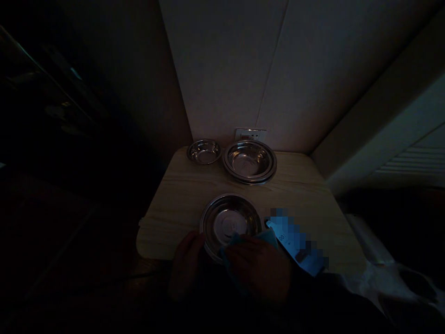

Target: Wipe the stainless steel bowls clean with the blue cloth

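Note:
A shiny metal bowl [231, 221] sits near the front of a small wooden-topped table. My left hand [187, 262] is at its left rim, fingers closed against the edge. Inside the near right part of the bowl, my right hand [259, 266] presses a blue cloth [267, 236] down, its fingers curled over the fabric. One end of the cloth sticks out beyond the rim to the right. The light is dim, so the fingertips of both hands are hard to see.
Behind stand a smaller metal bowl [204, 152] and a stack of larger metal bowls [248, 160], close to the wall with its socket [251, 134]. A lit phone [295, 246], partly blurred, lies right of the front bowl. The wooden tabletop [170, 208] has rounded corners.

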`<state>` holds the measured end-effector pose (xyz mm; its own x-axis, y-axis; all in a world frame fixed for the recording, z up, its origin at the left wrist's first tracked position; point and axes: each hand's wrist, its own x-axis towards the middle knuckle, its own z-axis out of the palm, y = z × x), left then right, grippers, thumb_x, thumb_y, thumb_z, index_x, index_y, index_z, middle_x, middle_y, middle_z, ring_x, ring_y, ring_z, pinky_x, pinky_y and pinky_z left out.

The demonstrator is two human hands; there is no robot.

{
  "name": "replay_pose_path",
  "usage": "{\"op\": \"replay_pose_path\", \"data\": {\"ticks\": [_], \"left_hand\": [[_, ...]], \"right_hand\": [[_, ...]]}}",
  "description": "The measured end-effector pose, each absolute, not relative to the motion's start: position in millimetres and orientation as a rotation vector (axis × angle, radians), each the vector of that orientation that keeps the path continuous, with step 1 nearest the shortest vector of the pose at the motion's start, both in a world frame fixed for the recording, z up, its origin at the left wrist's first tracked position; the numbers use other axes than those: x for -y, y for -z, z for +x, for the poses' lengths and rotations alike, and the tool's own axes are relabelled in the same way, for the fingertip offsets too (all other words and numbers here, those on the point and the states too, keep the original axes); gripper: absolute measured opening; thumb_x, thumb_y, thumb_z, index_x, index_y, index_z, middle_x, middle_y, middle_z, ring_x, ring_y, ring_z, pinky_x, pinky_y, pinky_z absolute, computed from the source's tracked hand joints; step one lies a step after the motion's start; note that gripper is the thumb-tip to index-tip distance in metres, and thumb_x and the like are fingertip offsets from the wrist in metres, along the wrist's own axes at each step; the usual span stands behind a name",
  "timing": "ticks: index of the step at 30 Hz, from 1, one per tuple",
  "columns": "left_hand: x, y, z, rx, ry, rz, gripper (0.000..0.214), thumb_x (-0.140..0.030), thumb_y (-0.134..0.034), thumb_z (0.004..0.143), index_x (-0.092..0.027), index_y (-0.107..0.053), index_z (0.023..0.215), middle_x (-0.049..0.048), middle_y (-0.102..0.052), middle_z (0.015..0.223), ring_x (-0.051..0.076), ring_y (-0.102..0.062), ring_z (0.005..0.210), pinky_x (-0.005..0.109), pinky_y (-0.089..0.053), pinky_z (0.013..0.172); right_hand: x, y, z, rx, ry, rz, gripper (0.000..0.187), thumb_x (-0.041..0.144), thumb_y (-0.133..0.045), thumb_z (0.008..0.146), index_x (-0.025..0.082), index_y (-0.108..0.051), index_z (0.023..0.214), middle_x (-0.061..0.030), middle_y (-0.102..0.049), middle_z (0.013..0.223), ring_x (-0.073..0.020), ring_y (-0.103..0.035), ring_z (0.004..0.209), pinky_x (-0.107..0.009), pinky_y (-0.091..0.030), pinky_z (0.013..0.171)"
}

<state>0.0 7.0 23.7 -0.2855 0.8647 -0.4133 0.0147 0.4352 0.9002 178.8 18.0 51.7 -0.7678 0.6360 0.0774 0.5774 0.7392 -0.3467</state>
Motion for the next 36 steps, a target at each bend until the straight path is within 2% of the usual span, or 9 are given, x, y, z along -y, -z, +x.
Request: {"op": "replay_pose_path", "data": {"ticks": [2, 6, 8, 10, 13, 16, 25, 32, 36], "left_hand": [[-6.6, -23.4, 2.1, -1.649, -1.014, 0.779, 0.025, -0.044, -0.054, 0.071, -0.019, -0.058, 0.07, -0.0014, -0.061, 0.066, 0.018, -0.057, 0.067, 0.029, -0.045, 0.063], [-4.0, -21.9, 4.0, -1.77, -0.976, 0.825, 0.024, -0.042, -0.053, 0.068, -0.02, -0.062, 0.071, 0.004, -0.066, 0.079, 0.022, -0.06, 0.08, 0.033, -0.045, 0.077], [-2.5, -19.9, 2.2, -1.826, -0.982, 0.774, 0.023, -0.04, -0.054, 0.067, -0.02, -0.062, 0.073, 0.0062, -0.067, 0.086, 0.023, -0.06, 0.086, 0.034, -0.045, 0.081], [-1.8, -18.3, -0.9, -1.844, -1.001, 0.736, 0.023, -0.04, -0.054, 0.068, -0.02, -0.061, 0.077, 0.0061, -0.067, 0.087, 0.023, -0.06, 0.085, 0.034, -0.045, 0.079], [-3.5, -19.7, -3.8, -1.789, -1.006, 0.75, 0.024, -0.042, -0.054, 0.071, -0.02, -0.06, 0.074, 0.0017, -0.065, 0.074, 0.019, -0.059, 0.072, 0.031, -0.046, 0.069], [-7.7, -25.7, -2.7, -1.703, -0.986, 0.76, 0.025, -0.044, -0.054, 0.071, -0.019, -0.059, 0.07, -0.0014, -0.061, 0.064, 0.017, -0.056, 0.064, 0.028, -0.044, 0.061], [-13.9, -29.3, -8.9, -1.72, -0.965, 0.925, 0.026, -0.044, -0.054, 0.07, -0.018, -0.059, 0.065, -0.0018, -0.06, 0.062, 0.016, -0.053, 0.064, 0.027, -0.042, 0.063], [-24.3, -33.0, -11.4, -1.723, -0.938, 0.863, 0.028, -0.046, -0.054, 0.069, -0.018, -0.06, 0.07, -0.0016, -0.061, 0.062, 0.018, -0.056, 0.066, 0.027, -0.043, 0.062], [-23.0, -33.1, -5.6, -1.716, -0.9, 0.924, 0.031, -0.048, -0.05, 0.073, -0.018, -0.061, 0.075, 0.001, -0.065, 0.071, 0.019, -0.059, 0.071, 0.03, -0.045, 0.068]], "right_hand": [[-16.2, -51.4, 178.2, 2.752, -0.455, -0.989, 0.018, 0.019, -0.05, 0.086, 0.015, -0.06, 0.1, -0.006, -0.069, 0.088, -0.019, -0.063, 0.081, -0.039, -0.041, 0.092], [-13.0, -44.2, 138.9, 2.649, -0.37, -1.302, 0.02, 0.015, -0.045, 0.087, 0.014, -0.06, 0.102, -0.0095, -0.069, 0.093, -0.0209, -0.064, 0.078, -0.034, -0.049, 0.073], [-12.8, -40.9, 120.7, 2.586, -0.315, -1.381, 0.022, 0.012, -0.044, 0.088, 0.012, -0.06, 0.103, -0.0115, -0.068, 0.096, -0.0209, -0.064, 0.08, -0.033, -0.049, 0.072], [-13.2, -39.4, 117.0, 2.58, -0.286, -1.349, 0.022, 0.011, -0.043, 0.088, 0.012, -0.059, 0.104, -0.0116, -0.068, 0.096, -0.0201, -0.064, 0.08, -0.032, -0.048, 0.072], [-13.5, -40.5, 139.2, 2.649, -0.297, -1.198, 0.019, 0.014, -0.046, 0.087, 0.013, -0.06, 0.1, -0.0082, -0.069, 0.087, -0.0188, -0.063, 0.075, -0.031, -0.048, 0.071], [-12.3, -44.7, 167.5, 2.711, -0.338, -0.998, 0.016, 0.019, -0.048, 0.088, 0.015, -0.061, 0.097, -0.0065, -0.069, 0.084, -0.0184, -0.063, 0.075, -0.034, -0.047, 0.08], [-9.8, -55.1, 125.5, 2.702, -0.508, -1.413, 0.025, 0.019, -0.049, 0.086, 0.013, -0.057, 0.109, -0.0101, -0.068, 0.097, -0.0237, -0.064, 0.084, -0.036, -0.05, 0.071], [-4.8, -49.1, 160.9, 2.752, -0.421, -1.109, 0.021, 0.025, -0.055, 0.083, 0.016, -0.06, 0.102, -0.005, -0.07, 0.088, -0.0201, -0.064, 0.079, -0.036, -0.047, 0.077], [-4.5, -41.1, 167.0, 2.713, -0.27, -1.089, 0.021, 0.028, -0.057, 0.082, 0.016, -0.06, 0.099, -0.0045, -0.07, 0.084, -0.0193, -0.064, 0.073, -0.032, -0.046, 0.066]]}}
